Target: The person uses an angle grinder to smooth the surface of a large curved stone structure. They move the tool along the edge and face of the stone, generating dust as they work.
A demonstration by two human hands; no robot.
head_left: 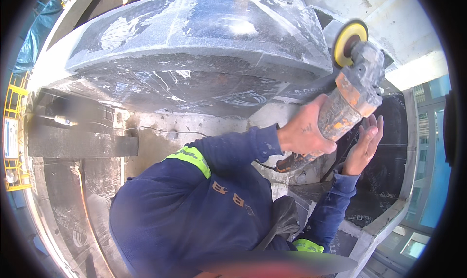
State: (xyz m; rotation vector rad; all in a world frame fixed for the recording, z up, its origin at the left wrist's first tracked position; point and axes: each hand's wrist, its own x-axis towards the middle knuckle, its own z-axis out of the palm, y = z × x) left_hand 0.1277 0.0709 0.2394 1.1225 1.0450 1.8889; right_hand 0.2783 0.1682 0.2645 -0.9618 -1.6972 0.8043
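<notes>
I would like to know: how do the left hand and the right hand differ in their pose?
The left hand is wrapped around the angle grinder; the right hand is open beside it. The left hand reaches in from the picture's left, while the right hand rises from below. Both are bare and come out of dark blue sleeves.

A slab [204, 30] spans the area ahead of the person [194, 210], with the disc [347, 39] of the angle grinder [343, 110] just right of the slab's right-hand end. The left hand [305, 128] encloses the grinder's body; the right hand [363, 149] is positioned just right of that body, contact indeterminable. A cable [151, 128] runs between the slab's near side and the left sleeve [238, 147]; a scaffold frame [17, 90] stands far left.
</notes>
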